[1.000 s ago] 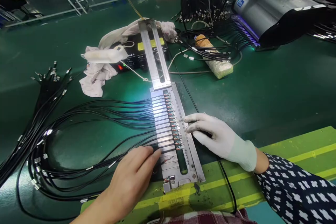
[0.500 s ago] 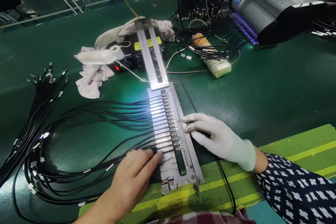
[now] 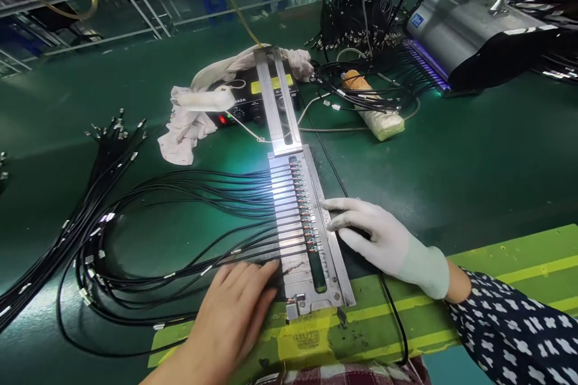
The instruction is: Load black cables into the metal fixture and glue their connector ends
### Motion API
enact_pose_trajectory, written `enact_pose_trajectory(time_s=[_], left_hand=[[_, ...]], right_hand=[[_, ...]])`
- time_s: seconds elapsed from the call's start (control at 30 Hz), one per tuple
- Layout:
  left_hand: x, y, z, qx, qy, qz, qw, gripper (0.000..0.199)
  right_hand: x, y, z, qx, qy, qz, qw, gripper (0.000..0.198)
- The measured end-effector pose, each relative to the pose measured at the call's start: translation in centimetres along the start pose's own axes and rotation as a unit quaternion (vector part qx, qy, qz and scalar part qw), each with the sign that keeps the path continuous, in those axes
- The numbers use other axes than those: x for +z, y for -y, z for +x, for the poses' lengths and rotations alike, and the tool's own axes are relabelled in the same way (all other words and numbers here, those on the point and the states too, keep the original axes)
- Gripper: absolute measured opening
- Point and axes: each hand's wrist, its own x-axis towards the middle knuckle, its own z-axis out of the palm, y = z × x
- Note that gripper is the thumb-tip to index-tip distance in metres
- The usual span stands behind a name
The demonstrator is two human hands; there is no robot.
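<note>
- I'm reading the clock from the metal fixture (image 3: 295, 283), lying mid-bench with its near end overlapping the lime-green board (image 3: 510, 261) at six o'clock.
- Black cables (image 3: 85, 246) are looping in from nine o'clock, lying side by side across the plate, their stripped tips sitting over the long slot.
- My bare left hand (image 3: 235, 301) is hovering around seven to eight, just beside the plate's edge, fingers half-curled, thumb apart from the forefinger; I can't tell whether those fingers are gripping a cable.
- At three, my gloved right hand (image 3: 383, 237) is lying partly open, fingers a little spread, fingertips touching the right-hand rail (image 3: 338, 255) and grasping nothing I can see.
- The slotted metal arm (image 3: 271, 108) is reaching out toward twelve, passing in front of a black control box (image 3: 247, 107) that's showing a red light.
- Pale cloth (image 3: 178, 147) is lying crumpled at ten, another cable bundle (image 3: 103, 156) fanning beyond it.
- Between one and two, the silver machine (image 3: 465, 30) is glowing violet underneath.
</note>
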Motion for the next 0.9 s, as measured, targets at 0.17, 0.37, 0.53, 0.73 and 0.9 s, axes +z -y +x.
enact_pose_trajectory(time_s=[0.17, 0.37, 0.53, 0.73, 0.9], left_hand=[[-0.3, -0.9, -2.0, -0.096, 0.06, -0.156, 0.981, 0.011], [-2.0, 0.1, -4.1, -0.101, 0.062, -0.145, 0.982, 0.019], [-2.4, 1.5, -5.0, -0.13, 0.065, -0.148, 0.978, 0.008], [-1.8, 2.2, -5.8, -0.07, -0.002, -0.084, 0.994, 0.018], [-2.1, 1.9, -5.1, -0.021, -0.055, -0.028, 0.998, 0.022]], right_hand=[[0.2, 0.1, -1.1, 0.027, 0.003, -0.014, 1.0, 0.02], [0.2, -0.1, -1.0, 0.031, 0.009, 0.01, 0.999, 0.021], [0.2, -0.1, -0.8, 0.035, 0.011, 0.01, 0.999, 0.02], [0.1, -0.1, -1.0, 0.047, 0.014, 0.008, 0.999, 0.02], [0.3, -0.1, -1.0, 0.041, 0.007, 0.002, 0.999, 0.02]])
